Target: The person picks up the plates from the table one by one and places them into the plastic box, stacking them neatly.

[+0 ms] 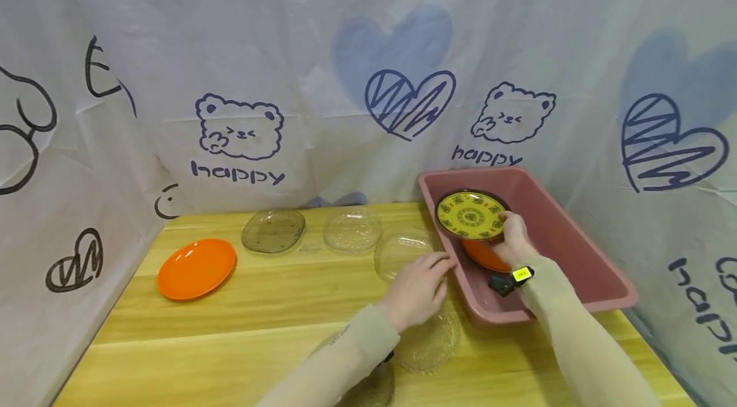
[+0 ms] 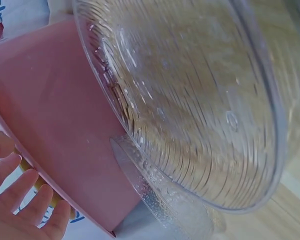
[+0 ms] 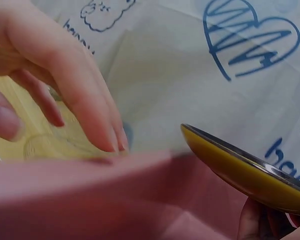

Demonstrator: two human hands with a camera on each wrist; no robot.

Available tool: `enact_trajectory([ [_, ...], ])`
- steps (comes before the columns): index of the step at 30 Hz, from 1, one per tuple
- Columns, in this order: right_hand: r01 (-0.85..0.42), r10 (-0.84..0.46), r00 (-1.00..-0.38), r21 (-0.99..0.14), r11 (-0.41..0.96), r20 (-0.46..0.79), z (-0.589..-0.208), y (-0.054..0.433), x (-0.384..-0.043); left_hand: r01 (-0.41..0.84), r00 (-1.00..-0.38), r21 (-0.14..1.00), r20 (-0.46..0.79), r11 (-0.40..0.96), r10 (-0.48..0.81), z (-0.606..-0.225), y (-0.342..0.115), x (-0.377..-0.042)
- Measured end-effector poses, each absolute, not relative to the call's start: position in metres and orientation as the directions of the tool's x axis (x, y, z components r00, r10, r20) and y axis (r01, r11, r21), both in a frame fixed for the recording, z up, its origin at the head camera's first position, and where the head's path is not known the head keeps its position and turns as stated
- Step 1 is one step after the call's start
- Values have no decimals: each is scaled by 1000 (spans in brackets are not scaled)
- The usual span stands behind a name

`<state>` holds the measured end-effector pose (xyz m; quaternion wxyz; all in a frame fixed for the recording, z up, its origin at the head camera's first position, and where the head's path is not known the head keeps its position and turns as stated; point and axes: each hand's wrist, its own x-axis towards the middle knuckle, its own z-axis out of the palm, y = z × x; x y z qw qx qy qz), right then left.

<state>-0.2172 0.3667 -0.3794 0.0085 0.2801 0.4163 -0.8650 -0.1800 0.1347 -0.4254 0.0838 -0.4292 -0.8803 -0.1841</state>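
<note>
A yellow plate with a dark patterned border [image 1: 471,216] tilts above the left part of a pink basin [image 1: 581,253]. My right hand [image 1: 514,242] holds it by the right edge, thumb on top and fingers beneath; the right wrist view shows the plate's yellow underside [image 3: 235,175]. Under it, an orange plate [image 1: 488,257] lies in the basin, partly hidden. My left hand [image 1: 419,288] is at the basin's left rim, fingertips touching or nearly touching it. In the left wrist view its fingers [image 2: 25,190] are spread and loosely bent, holding nothing.
Another orange plate [image 1: 197,269] lies at the table's left. Along the back are a smoky clear plate [image 1: 273,231] and a clear dish [image 1: 352,230]. More clear plates [image 1: 426,346] lie beside the basin and under my left arm. A printed cloth hangs behind.
</note>
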Motion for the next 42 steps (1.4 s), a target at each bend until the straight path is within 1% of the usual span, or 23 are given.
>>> enact_trajectory([
  [7,267,204,-838,-706,-657,-507,-391,381,-215,804,-595,165,262,572,760,-425,139,-176],
  [10,268,209,-840,-716,-644,-501,-393,387,-214,818,-573,111,235,564,785,-422,140,-176],
  [14,272,213,-846,-740,-615,-488,-394,398,-212,839,-531,16,241,543,813,-421,141,-178],
  [17,273,215,-859,-771,-575,-465,-394,408,-210,841,-517,-23,258,540,816,-422,143,-180],
  [24,301,223,-854,-796,-525,-470,-401,431,-207,838,-520,-39,249,545,817,-423,145,-180],
  [31,359,238,-857,-861,-360,-457,-407,442,-210,837,-515,-38,283,547,809,-426,144,-181],
  [35,371,235,-861,-874,-315,-451,-409,444,-213,834,-514,-45,296,550,805,-426,143,-181],
  [42,395,254,-858,-889,-231,-447,-414,447,-217,827,-529,-40,282,561,800,-425,143,-181],
])
